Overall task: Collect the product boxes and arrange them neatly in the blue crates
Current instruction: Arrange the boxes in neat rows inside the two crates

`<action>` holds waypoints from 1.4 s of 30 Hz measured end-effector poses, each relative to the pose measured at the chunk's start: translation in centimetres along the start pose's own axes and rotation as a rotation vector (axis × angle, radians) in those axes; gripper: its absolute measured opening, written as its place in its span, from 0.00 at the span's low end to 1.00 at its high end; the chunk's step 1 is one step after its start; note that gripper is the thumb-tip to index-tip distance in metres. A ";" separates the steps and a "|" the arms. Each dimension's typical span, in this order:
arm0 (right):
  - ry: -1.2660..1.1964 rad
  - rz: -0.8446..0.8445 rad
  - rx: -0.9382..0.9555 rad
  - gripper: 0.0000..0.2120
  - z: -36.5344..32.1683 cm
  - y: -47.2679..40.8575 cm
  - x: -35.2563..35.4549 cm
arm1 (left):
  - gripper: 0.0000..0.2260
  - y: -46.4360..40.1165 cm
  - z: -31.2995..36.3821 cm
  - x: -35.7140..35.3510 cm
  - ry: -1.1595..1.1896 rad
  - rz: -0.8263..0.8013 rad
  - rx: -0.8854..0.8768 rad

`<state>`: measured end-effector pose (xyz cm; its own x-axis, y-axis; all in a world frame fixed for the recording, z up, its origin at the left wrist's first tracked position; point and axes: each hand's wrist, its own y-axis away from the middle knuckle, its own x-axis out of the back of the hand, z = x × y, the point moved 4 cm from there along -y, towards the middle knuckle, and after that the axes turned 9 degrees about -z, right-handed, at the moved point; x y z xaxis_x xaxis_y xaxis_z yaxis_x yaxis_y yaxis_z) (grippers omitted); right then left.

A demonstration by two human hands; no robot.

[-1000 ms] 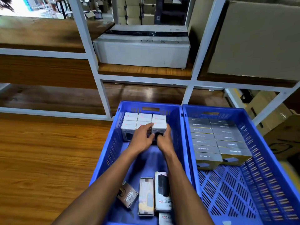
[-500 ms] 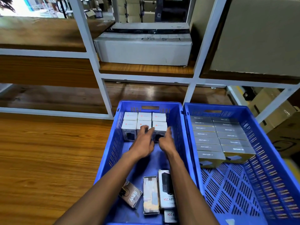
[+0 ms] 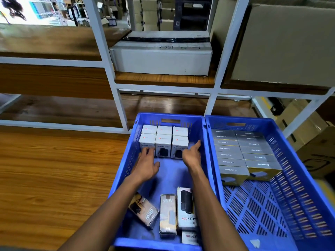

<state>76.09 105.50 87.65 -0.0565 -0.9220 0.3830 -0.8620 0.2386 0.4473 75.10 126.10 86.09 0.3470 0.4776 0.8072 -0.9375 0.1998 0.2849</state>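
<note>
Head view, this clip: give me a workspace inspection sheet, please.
Surface: wooden floor bearing two blue crates.
Job's things: left crate holds six upright white boxes at the far end and loose boxes lying flat near; right crate holds grey boxes in two rows.
Clutter: nothing seen.
Grips: left hand and right hand open, empty, near the white boxes.
Cables: nothing seen.
Surroundings: white shelving, white carton, brown cartons.

Even indoor light, bright blown-out window (image 3: 27, 9) top-left; wide-angle edge bending, slight motion blur.
</note>
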 end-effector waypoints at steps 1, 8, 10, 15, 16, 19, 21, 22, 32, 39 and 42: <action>0.011 -0.002 0.002 0.42 -0.3 -0.1 0.2 | 0.30 0.1 -0.2 0.0 0.014 -0.011 0.005; 0.004 -0.011 0.015 0.41 -1.5 0.1 1.3 | 0.32 0.3 -0.8 -0.1 0.059 -0.050 0.002; 0.006 -0.015 0.017 0.41 -1.6 -0.1 1.3 | 0.31 0.2 -0.9 0.7 0.079 -0.021 -0.004; 0.018 -0.020 0.040 0.41 -1.7 -0.1 1.3 | 0.30 0.2 -0.4 1.8 0.131 0.014 -0.032; 0.032 -0.032 0.046 0.40 -1.7 0.0 1.4 | 0.29 0.4 -0.2 1.8 0.122 0.017 -0.061; 0.058 -0.056 0.085 0.36 -2.1 0.6 1.5 | 0.24 1.4 1.3 1.5 0.085 -0.015 -0.179; 0.120 -0.070 0.111 0.29 -2.3 1.2 1.5 | 0.19 2.4 2.6 0.6 0.095 -0.119 -0.247; 0.165 -0.093 0.121 0.26 -2.3 1.5 1.4 | 0.17 2.9 3.4 -0.2 0.100 -0.191 -0.280; 0.477 -0.329 0.116 0.19 0.1 4.5 0.8 | 0.38 5.7 6.8 -6.6 -0.182 -0.624 -0.270; 0.282 -0.432 0.031 0.20 1.0 6.2 0.9 | 0.30 5.1 6.3 -6.0 0.176 -0.561 -0.234; -0.004 -0.366 0.044 0.23 0.5 5.7 1.3 | 0.17 4.3 4.2 -3.4 0.571 -0.396 -0.135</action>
<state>70.90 105.55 90.29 0.2579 -0.9450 0.2012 -0.8462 -0.1204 0.5191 69.77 121.70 86.73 0.6551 0.7137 0.2481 -0.7394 0.5381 0.4046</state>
